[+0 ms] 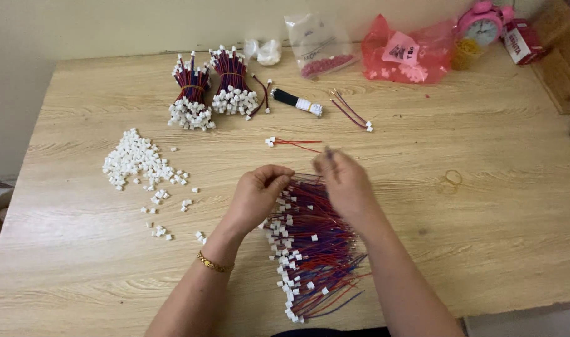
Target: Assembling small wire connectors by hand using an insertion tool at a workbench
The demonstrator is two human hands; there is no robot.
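Both hands work over a loose spread of red and blue wires with white connectors (pixel 306 249), which lies fanned across the near middle of the wooden table (pixel 484 249), its connector ends lined up on the left side so they are easy to pick off one by one. The left hand (pixel 260 190) is curled with fingertips pinched together at the top of the spread, apparently on a connector, though what it grips is too small to make out. The right hand (pixel 344 181) is blurred; its fingers seem closed on a wire end raised just above the pile.

A heap of loose white connector housings (pixel 135 163) sits toward the left edge, within the left hand's reach. Two banded wire bundles (pixel 211 90) stand near the far edge, with a black-wrapped bundle (pixel 295 100) and plastic bags (pixel 360 53) behind. A single red wire piece (pixel 292 143) lies just beyond the hands. The right half of the table is mostly open wood, leaving room to move.
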